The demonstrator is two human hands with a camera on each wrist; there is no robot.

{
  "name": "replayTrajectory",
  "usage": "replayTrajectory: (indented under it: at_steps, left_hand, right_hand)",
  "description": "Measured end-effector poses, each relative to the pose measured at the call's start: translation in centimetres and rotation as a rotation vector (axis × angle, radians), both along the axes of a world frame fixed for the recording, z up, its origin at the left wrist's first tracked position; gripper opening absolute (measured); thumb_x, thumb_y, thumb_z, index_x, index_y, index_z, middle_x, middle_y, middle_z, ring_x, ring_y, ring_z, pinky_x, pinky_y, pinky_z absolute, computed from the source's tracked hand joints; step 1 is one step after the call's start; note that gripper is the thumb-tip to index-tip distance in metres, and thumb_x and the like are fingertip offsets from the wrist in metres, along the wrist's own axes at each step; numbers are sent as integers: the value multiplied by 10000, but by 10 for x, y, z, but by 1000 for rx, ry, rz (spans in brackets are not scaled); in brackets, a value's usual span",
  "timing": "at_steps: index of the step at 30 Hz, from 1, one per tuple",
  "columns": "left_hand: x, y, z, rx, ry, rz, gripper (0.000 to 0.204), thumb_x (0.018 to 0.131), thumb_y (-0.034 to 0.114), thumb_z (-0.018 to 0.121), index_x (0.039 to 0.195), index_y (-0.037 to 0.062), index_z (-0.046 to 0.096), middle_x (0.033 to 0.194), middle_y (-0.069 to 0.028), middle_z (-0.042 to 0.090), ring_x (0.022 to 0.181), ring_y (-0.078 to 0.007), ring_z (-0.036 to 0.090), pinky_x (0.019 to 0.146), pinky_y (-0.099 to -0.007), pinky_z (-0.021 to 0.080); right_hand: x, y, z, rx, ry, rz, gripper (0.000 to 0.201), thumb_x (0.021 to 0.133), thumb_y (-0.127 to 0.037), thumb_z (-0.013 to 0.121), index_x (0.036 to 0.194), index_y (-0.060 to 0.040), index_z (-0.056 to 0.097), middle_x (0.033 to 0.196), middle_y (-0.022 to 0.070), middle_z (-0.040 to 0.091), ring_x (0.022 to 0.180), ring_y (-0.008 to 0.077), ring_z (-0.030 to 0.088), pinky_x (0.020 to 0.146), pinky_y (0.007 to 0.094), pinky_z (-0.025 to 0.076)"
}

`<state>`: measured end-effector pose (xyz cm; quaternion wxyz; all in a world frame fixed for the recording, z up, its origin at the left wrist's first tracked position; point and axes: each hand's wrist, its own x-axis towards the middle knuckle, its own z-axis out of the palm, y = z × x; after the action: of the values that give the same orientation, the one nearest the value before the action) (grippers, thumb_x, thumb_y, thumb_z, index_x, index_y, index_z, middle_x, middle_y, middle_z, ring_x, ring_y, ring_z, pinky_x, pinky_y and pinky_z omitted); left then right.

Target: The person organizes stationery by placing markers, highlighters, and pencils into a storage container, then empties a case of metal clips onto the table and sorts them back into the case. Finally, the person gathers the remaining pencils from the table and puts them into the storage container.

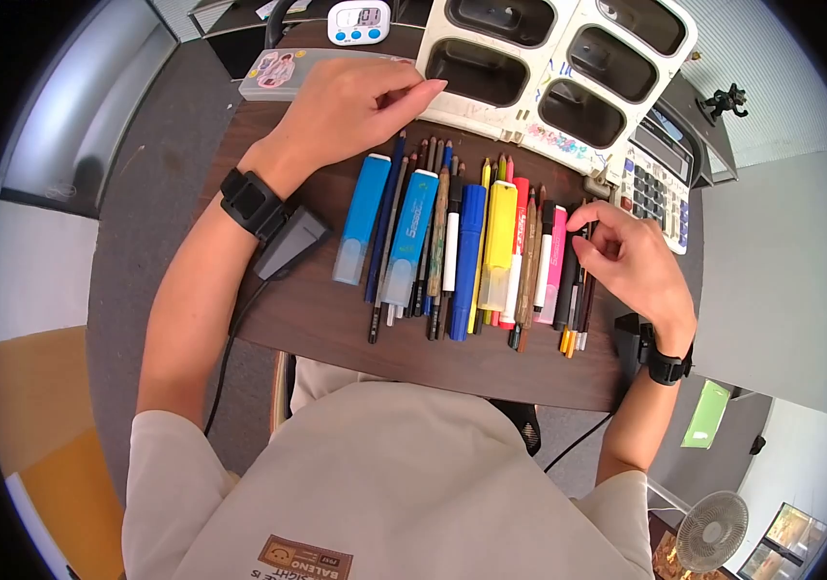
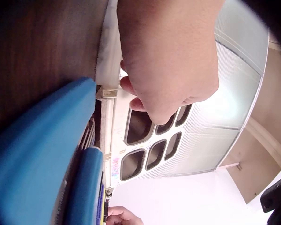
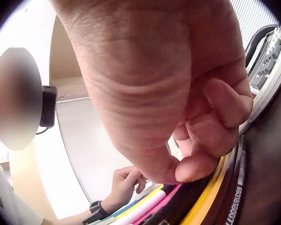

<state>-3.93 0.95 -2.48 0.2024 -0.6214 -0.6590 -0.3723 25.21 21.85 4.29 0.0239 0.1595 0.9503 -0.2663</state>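
My left hand [image 1: 360,108] hangs over the back left of the desk, fingers loosely curled, with nothing visible in it. Its thumb tip overlaps the near-left edge of a white organizer [image 1: 529,72] with dark oval compartments. On the right, the thumb and index finger of my right hand [image 1: 634,259] pinch a black pen [image 1: 567,275] in a row of pens. Pink highlighter [image 1: 552,261] and black-capped white marker [image 1: 543,261] lie just left of it. Farther left are a yellow highlighter [image 1: 498,232], a blue marker [image 1: 468,256], and two blue highlighters, one nearest my left hand [image 1: 363,217].
Behind my left hand lies a grey case [image 1: 283,75] with stickers, near a white digital timer [image 1: 358,21]. A calculator [image 1: 655,198] sits at the right edge. Several pencils lie among the markers on the dark wooden desk [image 1: 336,333].
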Motion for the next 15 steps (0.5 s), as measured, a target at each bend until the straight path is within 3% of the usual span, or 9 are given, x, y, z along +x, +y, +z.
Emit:
replayTrajectory:
  at_steps: [8,15]
  left_hand:
    - [1,0,1,15,8,-12,302,1017,238,739,826,8,701,630,-86,557,527,-200,486,515,-337,374]
    - [0,0,-1,11,2,8,313,1022,246,735,823,7,699,626,-86,546,531,-187,482,515,-334,372]
  right_hand:
    - [-1,2,-3,-11,-35,2,174,912,-17,662,1082,-38,692,626,85,555,551,164,540,571,350,456]
    - [-1,7,-9,27,108,24,165,934,-45,665,1095,-37,698,653,71,524,556,153,491,566,340,427]
